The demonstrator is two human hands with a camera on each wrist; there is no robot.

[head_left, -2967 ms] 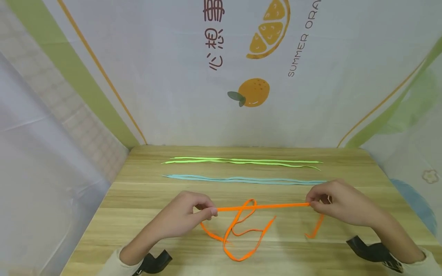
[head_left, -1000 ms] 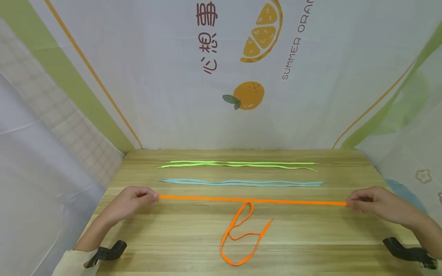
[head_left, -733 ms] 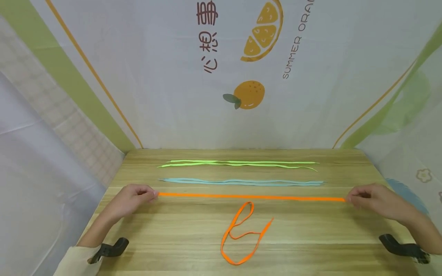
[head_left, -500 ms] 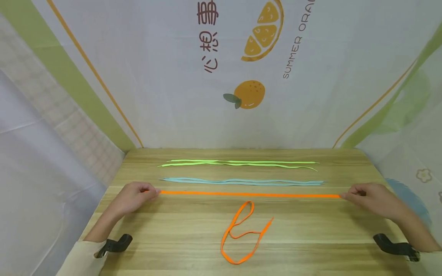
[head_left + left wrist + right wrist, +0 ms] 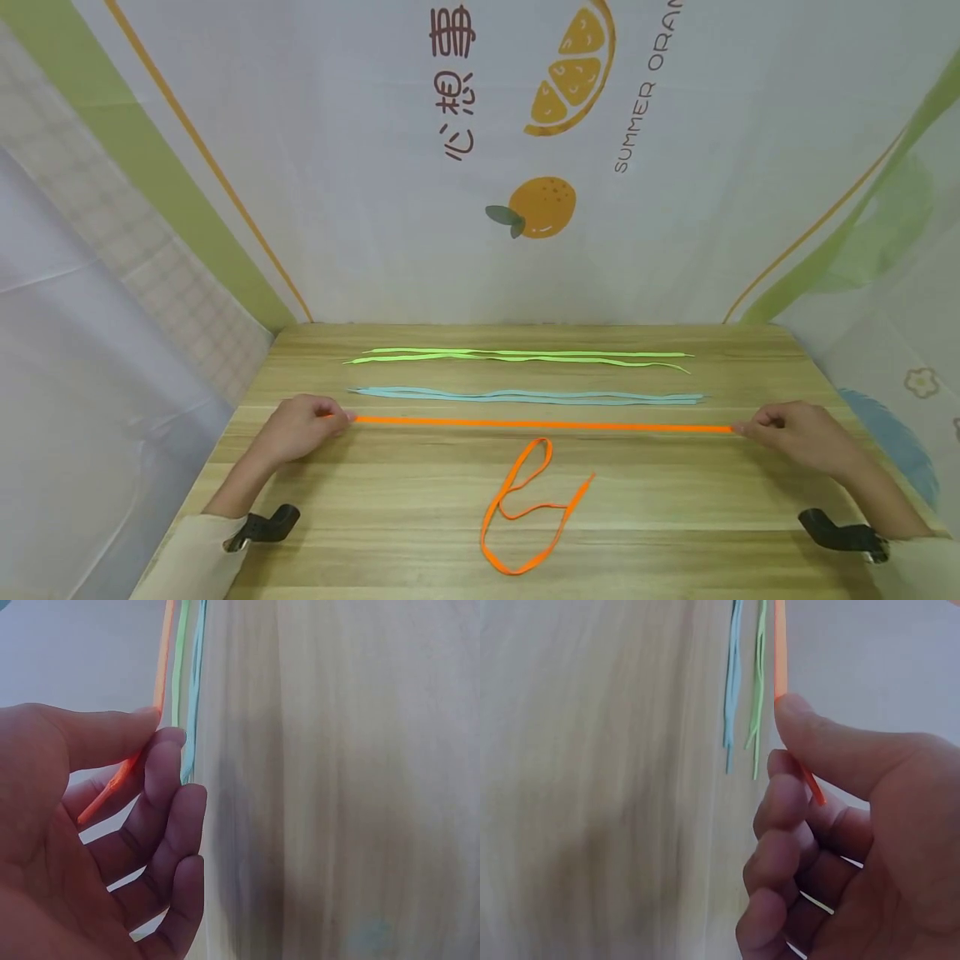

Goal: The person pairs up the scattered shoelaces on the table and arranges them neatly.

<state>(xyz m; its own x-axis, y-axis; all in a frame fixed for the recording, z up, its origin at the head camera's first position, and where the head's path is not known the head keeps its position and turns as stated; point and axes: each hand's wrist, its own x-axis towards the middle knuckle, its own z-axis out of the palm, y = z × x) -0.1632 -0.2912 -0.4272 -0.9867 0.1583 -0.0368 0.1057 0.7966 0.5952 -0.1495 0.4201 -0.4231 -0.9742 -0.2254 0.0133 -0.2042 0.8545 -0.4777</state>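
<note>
A flat orange shoelace [image 5: 540, 424] is stretched taut from side to side between my two hands. My left hand [image 5: 303, 429] pinches one end between thumb and forefinger; in the left wrist view the short tail [image 5: 112, 786] lies across the curled fingers. At the other end my right hand [image 5: 798, 433] pinches it the same way, its tip [image 5: 814, 787] poking past the thumb. A second orange shoelace [image 5: 491, 508] lies in loose loops on the table nearer to me. Just beyond the taut lace lies a pair of light blue shoelaces [image 5: 525, 396].
Farther back, two lime green shoelaces [image 5: 525, 356] run side by side across the wooden table [image 5: 675, 517]. A white cloth [image 5: 375, 208] printed with oranges hangs behind the table's far edge. Black wrist mounts [image 5: 273, 523] sit at both sleeves.
Three seconds ago my hands were closer together with lace ends dangling; they spread apart and pulled the orange shoelace straight. Lately they moved slightly inward and away from me. The looped lace stayed put.
</note>
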